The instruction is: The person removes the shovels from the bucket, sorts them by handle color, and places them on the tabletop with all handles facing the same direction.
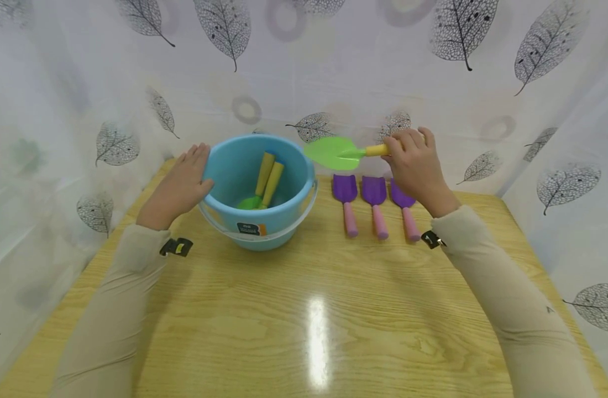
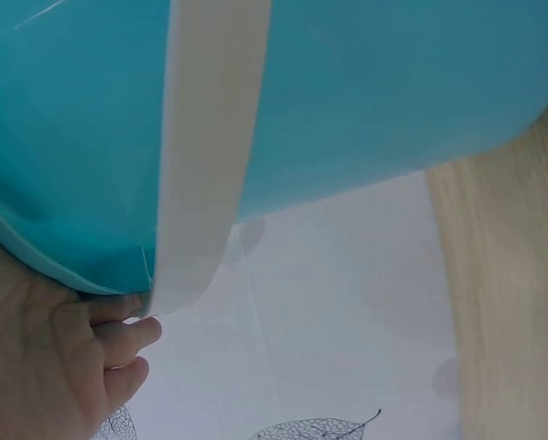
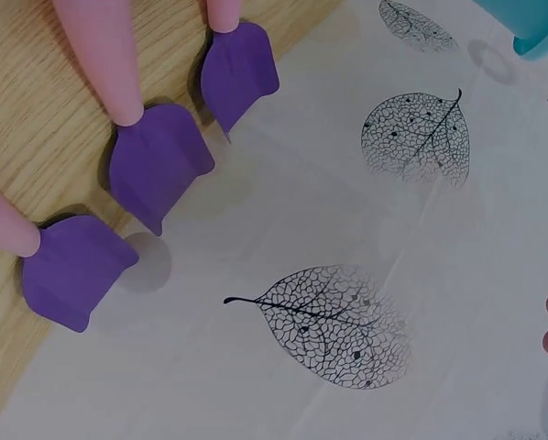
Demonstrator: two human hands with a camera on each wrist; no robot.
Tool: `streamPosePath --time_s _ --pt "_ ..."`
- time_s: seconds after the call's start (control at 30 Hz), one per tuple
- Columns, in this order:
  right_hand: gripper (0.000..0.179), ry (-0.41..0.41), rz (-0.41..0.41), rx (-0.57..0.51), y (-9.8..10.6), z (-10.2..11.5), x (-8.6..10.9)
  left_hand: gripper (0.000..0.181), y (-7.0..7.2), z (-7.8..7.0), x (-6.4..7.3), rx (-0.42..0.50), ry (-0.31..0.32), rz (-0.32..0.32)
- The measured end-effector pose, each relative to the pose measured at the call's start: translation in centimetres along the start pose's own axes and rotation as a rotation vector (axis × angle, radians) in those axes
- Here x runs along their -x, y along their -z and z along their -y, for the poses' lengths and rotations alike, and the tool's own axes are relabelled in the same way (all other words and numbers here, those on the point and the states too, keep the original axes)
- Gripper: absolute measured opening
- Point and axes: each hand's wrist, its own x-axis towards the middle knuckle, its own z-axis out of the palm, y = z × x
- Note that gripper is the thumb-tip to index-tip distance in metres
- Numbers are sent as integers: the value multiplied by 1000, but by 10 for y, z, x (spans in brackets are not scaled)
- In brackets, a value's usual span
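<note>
A light-blue toy bucket (image 1: 258, 228) stands on the table, its white handle (image 1: 311, 204) hanging down at the front. Inside it lie two toy shovels with yellow handles (image 1: 272, 182), the green blade of one showing. My left hand (image 1: 177, 185) rests against the bucket's left rim, fingers extended together. In the left wrist view its fingertips are at the rim beside the handle. My right hand (image 1: 414, 163) pinches the yellow handle of a green toy shovel (image 1: 335, 153), raised right of the bucket with its blade pointing left, near the rim.
Three purple toy shovels (image 1: 373, 190) with pink handles lie in a row on the wooden table (image 1: 264, 320), right of the bucket and below my right hand. A white curtain with leaf prints (image 1: 334, 72) hangs behind and along both sides.
</note>
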Motion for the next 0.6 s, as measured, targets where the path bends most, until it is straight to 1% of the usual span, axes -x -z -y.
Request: streamPosePath --time_s 0.23,0.33,0.6 --pt "18 -4 -38 22 0 -18 17 68 -1 1 -1 5 -6 -12" --pt "17 -11 -33 37 2 -26 25 68 -1 1 -1 6 -7 -16" --pt "16 -84 -24 45 1 -46 47 68 0 -1 0 7 -4 -11"
